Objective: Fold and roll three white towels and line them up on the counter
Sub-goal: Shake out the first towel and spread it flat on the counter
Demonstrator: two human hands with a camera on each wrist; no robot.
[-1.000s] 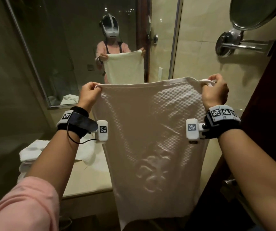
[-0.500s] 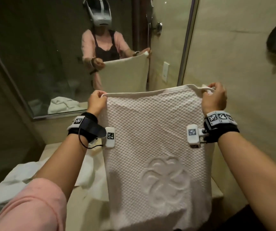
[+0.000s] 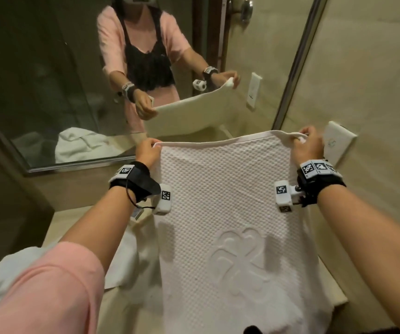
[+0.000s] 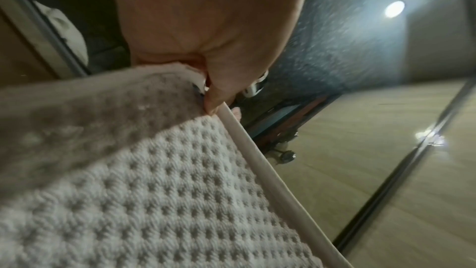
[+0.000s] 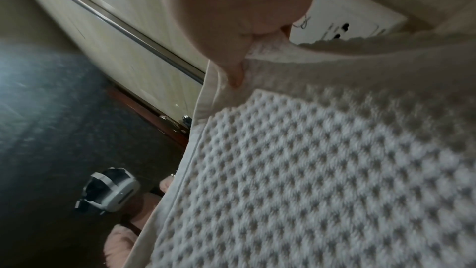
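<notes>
Grip: left hand (image 3: pixel 147 153) and right hand (image 3: pixel 306 147) each pinch a top corner of the towel (image 3: pixel 225 201), which hangs spread, its lower end on the worktop (image 3: pixel 56 225). Step, as judged: laying it flat before the first fold. Next: lower both corners evenly. Beyond, crumpled towels (image 3: pixel 124 259) wait near the mirror (image 3: pixel 49 68).

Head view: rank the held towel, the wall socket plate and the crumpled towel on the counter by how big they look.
1. Held towel, largest.
2. Crumpled towel, partly hidden behind the arm, so unsure.
3. Wall socket plate, smallest.
</notes>
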